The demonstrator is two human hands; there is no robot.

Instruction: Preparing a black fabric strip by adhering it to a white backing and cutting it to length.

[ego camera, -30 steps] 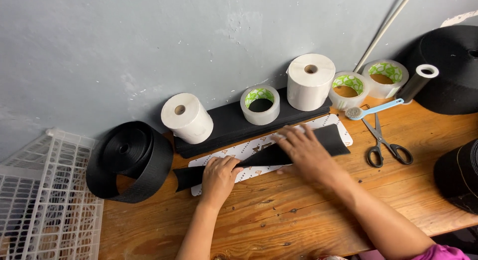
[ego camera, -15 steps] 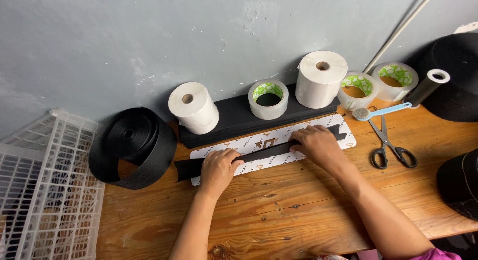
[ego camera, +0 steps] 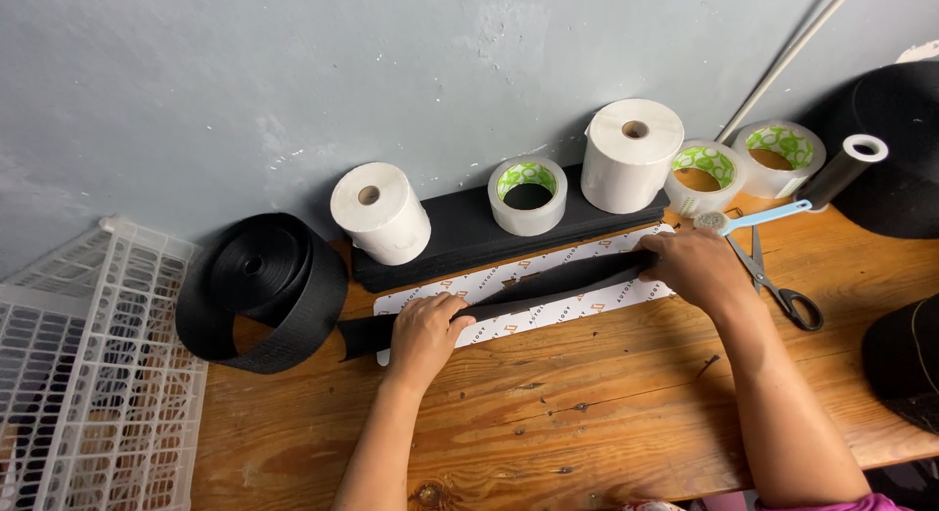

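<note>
A black webbing strap (ego camera: 562, 279) runs from a big loose roll (ego camera: 259, 288) at the left and lies stretched across a long white printed strip (ego camera: 597, 301) on the wooden table (ego camera: 587, 413). My left hand (ego camera: 425, 330) presses and pinches the strap near the strip's left end. My right hand (ego camera: 699, 266) grips the strap's other end at the strip's right end, with the fingers curled over it. Between the two hands the strap is taut and partly twisted on edge.
Along the wall stand two white paper rolls (ego camera: 381, 213) (ego camera: 631, 154), three clear tape rolls (ego camera: 528, 193), and a black foam block (ego camera: 469, 239). Scissors (ego camera: 782, 291) and a blue-handled tool (ego camera: 763, 218) lie right of my right hand. A white wire crate (ego camera: 88, 374) sits left; dark rolls (ego camera: 895, 149) right.
My right hand has slid to the right along the white strip, drawing the strap out longer and tighter. My left hand stayed near the strip's left end.
</note>
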